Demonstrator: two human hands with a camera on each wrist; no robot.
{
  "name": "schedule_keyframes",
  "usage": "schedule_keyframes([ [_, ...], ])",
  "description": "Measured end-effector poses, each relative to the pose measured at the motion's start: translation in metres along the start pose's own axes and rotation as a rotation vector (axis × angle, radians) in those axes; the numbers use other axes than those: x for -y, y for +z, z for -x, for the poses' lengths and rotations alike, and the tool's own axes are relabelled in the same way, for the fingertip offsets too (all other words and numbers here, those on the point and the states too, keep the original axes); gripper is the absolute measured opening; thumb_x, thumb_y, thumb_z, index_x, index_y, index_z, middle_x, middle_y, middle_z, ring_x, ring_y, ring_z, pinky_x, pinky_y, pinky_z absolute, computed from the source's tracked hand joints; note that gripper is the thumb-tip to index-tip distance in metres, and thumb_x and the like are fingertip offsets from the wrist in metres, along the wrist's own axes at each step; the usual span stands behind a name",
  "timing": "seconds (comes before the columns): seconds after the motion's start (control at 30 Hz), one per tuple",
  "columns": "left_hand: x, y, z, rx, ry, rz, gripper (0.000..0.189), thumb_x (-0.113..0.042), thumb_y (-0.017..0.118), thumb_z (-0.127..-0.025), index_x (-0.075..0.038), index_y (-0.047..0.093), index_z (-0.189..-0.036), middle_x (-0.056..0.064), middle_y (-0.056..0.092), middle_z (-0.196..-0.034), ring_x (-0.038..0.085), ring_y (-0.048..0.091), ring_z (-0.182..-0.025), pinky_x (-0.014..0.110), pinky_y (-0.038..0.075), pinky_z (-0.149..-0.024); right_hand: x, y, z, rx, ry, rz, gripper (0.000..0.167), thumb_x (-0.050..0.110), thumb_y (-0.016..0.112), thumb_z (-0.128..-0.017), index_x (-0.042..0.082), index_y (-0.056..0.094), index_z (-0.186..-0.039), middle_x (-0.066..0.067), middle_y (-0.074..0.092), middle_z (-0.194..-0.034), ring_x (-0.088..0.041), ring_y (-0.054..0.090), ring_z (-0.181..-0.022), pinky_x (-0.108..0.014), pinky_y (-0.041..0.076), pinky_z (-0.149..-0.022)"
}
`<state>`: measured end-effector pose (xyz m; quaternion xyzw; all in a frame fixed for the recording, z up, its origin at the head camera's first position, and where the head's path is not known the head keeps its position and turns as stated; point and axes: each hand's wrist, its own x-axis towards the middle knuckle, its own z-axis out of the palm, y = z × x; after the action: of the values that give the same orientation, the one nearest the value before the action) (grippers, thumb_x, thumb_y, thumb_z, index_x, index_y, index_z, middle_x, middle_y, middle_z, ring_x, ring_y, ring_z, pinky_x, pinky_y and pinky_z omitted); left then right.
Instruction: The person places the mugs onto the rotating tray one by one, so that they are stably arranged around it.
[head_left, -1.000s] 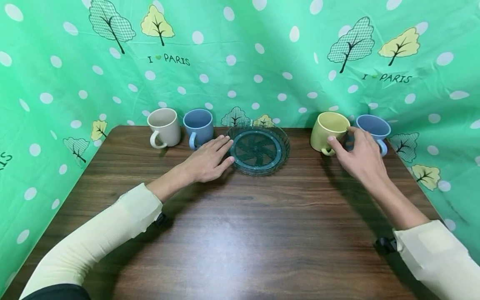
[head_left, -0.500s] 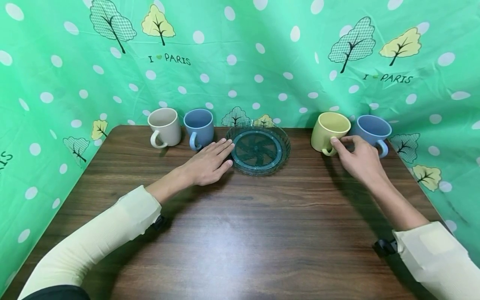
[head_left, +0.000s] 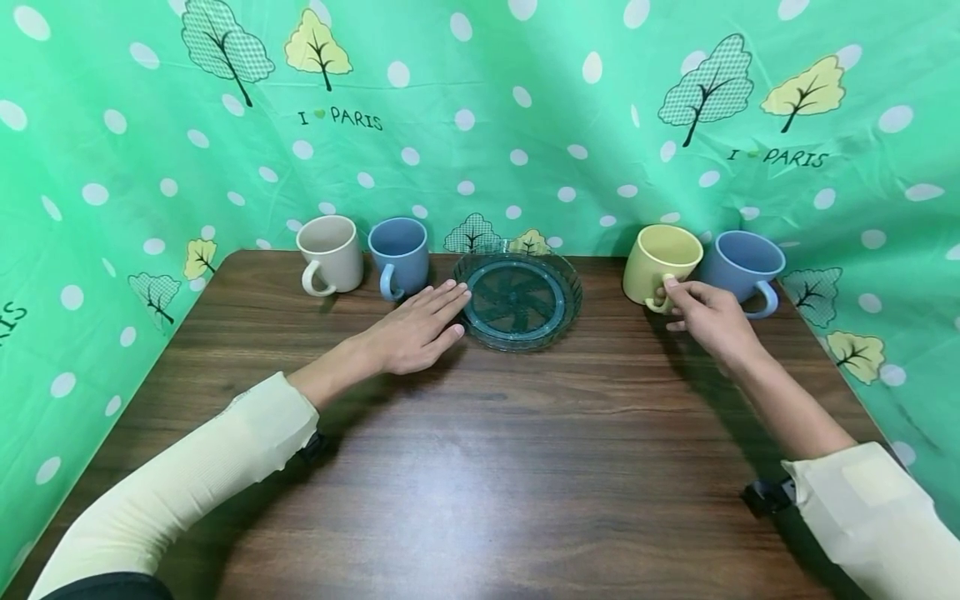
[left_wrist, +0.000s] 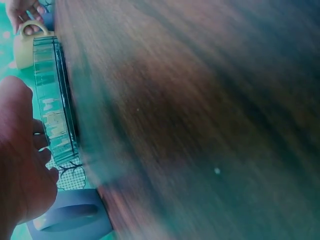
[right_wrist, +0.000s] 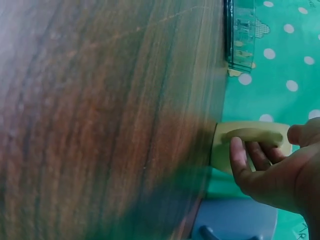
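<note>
Wood [head_left: 450,467] underlies 2 outstretched hands [head_left: 416,333], the right [head_left: 716,325] gripping a yellow mug [head_left: 651,271].

Yellow mug [head_left: 651,268] and blue mug [head_left: 739,273] showed at three o'clock, off-white mug [head_left: 338,262] and second blue mug [head_left: 405,261] at ten, pinwheel-patterned teal plate [head_left: 515,300], brown-grained table [head_left: 555,417], white-dotted green curtain [head_left: 495,50]

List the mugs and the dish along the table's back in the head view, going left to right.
White mug, left blue mug, dish, yellow mug, right blue mug.
</note>
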<state>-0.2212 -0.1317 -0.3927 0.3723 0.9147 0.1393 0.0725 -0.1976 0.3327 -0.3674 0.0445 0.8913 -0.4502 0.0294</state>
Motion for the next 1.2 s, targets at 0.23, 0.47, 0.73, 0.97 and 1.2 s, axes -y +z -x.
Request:
schedule_keyframes([
  [0.23,0.002,0.001,0.001,0.001,0.008,0.004,0.065,-0.039,0.035,-0.124,-0.004,0.025,-0.179,0.017,0.020,-0.189,0.034,0.012,-0.179,0.055,0.012,-0.148,-0.007,0.000,-0.004,0.062,0.006,-0.120,0.062,0.054,0.041,-0.121,0.001,0.064,-0.142,0.033,0.070,-0.104,0.001,0.065,-0.104,-0.020,0.064,-0.088],
  [0.47,0.001,0.002,0.000,0.001,0.016,0.004,0.066,-0.038,0.036,-0.124,-0.004,0.024,-0.179,0.018,0.020,-0.189,0.035,0.011,-0.179,0.056,0.012,-0.148,-0.012,-0.001,-0.006,0.159,0.011,-0.327,0.039,0.049,0.043,-0.121,0.025,0.073,-0.127,0.027,0.077,-0.109,0.000,0.072,-0.102,-0.021,0.064,-0.084],
  [0.73,0.003,0.002,0.002,0.018,0.020,0.044,0.066,-0.037,0.036,-0.124,-0.004,0.022,-0.179,0.017,0.016,-0.190,0.035,0.007,-0.180,0.056,0.010,-0.148,-0.015,0.002,-0.007,0.227,0.031,-0.653,0.036,0.041,0.052,-0.119,0.016,0.077,-0.122,0.009,0.082,-0.111,-0.006,0.080,-0.103,-0.023,0.067,-0.087],
  [0.97,0.006,0.003,0.003,0.009,0.027,0.061,0.065,-0.038,0.034,-0.125,-0.005,0.023,-0.179,0.017,0.017,-0.190,0.034,0.007,-0.180,0.058,0.010,-0.147,-0.016,0.004,-0.009,0.218,0.011,-0.769,0.031,0.031,0.055,-0.118,0.008,0.076,-0.115,0.002,0.080,-0.107,-0.013,0.082,-0.099,-0.025,0.069,-0.090],
  [1.2,0.006,0.004,0.002,-0.002,0.034,0.051,0.064,-0.037,0.036,-0.124,-0.005,0.026,-0.178,0.017,0.018,-0.190,0.034,0.008,-0.180,0.057,0.010,-0.147,-0.019,0.006,-0.007,0.187,-0.036,-0.768,0.030,0.029,0.058,-0.118,0.005,0.076,-0.114,0.000,0.081,-0.105,-0.014,0.084,-0.096,-0.026,0.070,-0.090],
])
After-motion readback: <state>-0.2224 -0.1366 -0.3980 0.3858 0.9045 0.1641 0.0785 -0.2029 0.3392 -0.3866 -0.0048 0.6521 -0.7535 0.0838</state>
